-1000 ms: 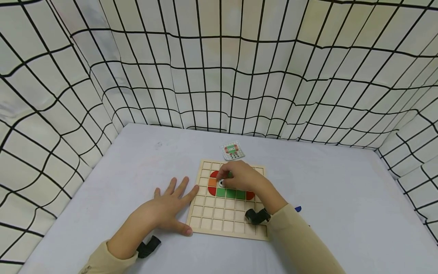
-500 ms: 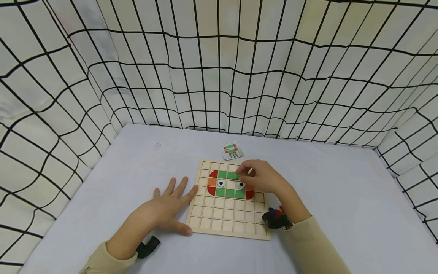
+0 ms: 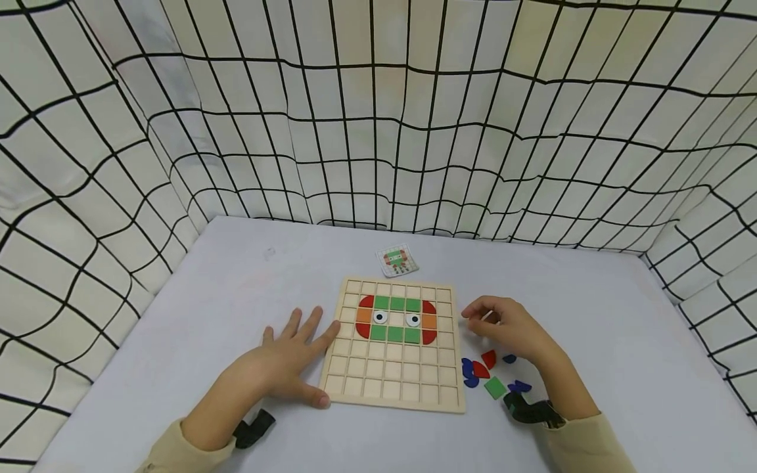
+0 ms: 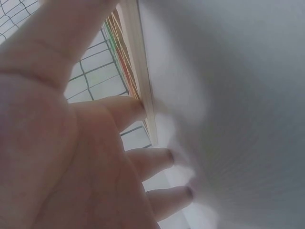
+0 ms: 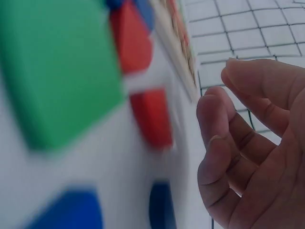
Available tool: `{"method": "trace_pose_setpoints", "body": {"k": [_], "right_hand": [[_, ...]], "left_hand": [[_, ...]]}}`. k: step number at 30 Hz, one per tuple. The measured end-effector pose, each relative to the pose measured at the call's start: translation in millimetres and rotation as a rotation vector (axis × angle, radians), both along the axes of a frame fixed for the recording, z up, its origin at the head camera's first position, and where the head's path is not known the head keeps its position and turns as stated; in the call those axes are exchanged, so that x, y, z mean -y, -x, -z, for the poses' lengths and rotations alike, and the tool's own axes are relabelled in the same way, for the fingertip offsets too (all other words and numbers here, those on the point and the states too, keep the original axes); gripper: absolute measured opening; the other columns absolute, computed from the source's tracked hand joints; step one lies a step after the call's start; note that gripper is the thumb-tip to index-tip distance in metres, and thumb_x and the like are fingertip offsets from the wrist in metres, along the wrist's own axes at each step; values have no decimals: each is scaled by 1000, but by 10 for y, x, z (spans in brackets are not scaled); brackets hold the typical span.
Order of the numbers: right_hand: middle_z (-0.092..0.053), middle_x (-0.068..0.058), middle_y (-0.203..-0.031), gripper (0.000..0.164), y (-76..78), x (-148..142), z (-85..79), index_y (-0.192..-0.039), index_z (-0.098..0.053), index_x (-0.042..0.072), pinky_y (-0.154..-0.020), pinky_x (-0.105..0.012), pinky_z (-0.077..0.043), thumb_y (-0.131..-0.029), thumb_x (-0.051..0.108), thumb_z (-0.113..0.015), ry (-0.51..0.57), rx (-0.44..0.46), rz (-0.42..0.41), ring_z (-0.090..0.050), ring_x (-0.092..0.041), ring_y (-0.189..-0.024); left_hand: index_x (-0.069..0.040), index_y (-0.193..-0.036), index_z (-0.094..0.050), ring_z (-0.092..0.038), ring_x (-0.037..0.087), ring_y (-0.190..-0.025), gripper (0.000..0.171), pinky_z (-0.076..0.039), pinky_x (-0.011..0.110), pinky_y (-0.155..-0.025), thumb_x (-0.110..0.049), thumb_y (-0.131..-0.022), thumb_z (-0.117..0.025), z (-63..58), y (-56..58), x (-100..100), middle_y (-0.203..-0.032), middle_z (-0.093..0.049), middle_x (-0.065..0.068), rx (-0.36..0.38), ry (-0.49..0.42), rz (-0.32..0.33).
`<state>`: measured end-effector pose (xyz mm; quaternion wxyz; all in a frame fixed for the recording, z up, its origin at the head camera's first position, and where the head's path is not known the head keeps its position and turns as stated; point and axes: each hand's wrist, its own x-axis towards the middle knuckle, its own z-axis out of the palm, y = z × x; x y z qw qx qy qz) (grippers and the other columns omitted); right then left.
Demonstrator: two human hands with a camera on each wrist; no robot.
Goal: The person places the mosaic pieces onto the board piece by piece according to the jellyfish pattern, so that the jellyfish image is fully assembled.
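Wooden board (image 3: 393, 371) lies flat on the white surface (image 3: 597, 328) in front of the person, its upper part already filled. From where I stand, a face-like block looks nearly built: red corner pieces (image 3: 365, 301), rows of green squares (image 3: 395, 304) above and below, orange squares (image 3: 363, 316) at the sides, and two round eye pieces (image 3: 380, 316) with a bare cell between them. Rows underneath hold nothing.

Beyond the far edge sits a small card (image 3: 397, 261) showing a similar face with more marks below it, too small for me to read exactly. Going by that, I'd judge the head mostly done and the lower part not begun. Spare pieces lie by the board's right edge: red pieces (image 3: 481, 370), a green square (image 3: 495, 387) and blue pieces (image 3: 519, 387).

The left hand (image 3: 290, 361) is spread on the surface, its index fingertip touching the board's left edge, its grip holding nothing. The right hand (image 3: 503, 323) hangs above the spares, just beside the board, fingers loosely bent; its grip has a gap at the fingertips and, as far as I can see, no piece in it.
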<state>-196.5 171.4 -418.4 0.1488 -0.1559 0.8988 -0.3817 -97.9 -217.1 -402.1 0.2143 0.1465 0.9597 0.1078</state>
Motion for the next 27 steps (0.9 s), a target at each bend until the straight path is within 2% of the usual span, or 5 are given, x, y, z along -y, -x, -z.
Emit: {"method": "trace_pose_setpoints", "body": {"k": [8, 14, 18, 22, 27], "right_hand": [[-65, -1, -99, 14, -23, -203, 39, -107, -71, 18, -70, -35, -53, -94, 21, -69, -32, 12, -12, -61, -22, -88], [-65, 0, -93, 15, -65, -268, -50, -107, -70, 17, -70, -35, -51, -92, 21, -69, -84, 100, -104, -59, -21, -83], [-63, 0, -83, 15, -127, -250, -130, -99, -69, 16, -65, -33, -48, -87, 21, -75, -154, 139, -178, -56, -19, -78], [-61, 1, -80, 22, -230, -167, -232, -87, -65, 18, -63, -34, -46, -77, 20, -84, -249, 144, -166, -55, -19, -77], [-59, 0, -74, 33, -356, -41, -300, -82, -61, 18, -61, -34, -43, -68, 17, -91, -344, 173, -174, -54, -18, -71]], "left_hand": [[-22, -161, -21, 1, 52, -150, 120, -11, 84, -101, -70, -66, -78, 11, -8, 2, -167, -2, 19, 7, -2, 1], [-21, -161, -21, 1, 52, -150, 120, -10, 84, -101, -69, -66, -78, -2, -16, 0, -167, -1, 19, 12, -10, -1], [-22, -161, -21, 1, 52, -150, 120, -11, 84, -101, -69, -67, -78, -3, -17, 5, -167, -2, 19, 2, -7, 5], [-22, -161, -21, 1, 52, -150, 120, -11, 84, -101, -70, -67, -77, -3, -17, 7, -167, -2, 20, -5, -4, 5], [-22, -161, -21, 1, 52, -150, 120, -11, 84, -101, -70, -67, -77, -1, -19, 10, -167, -2, 19, 1, -8, 0]]}}
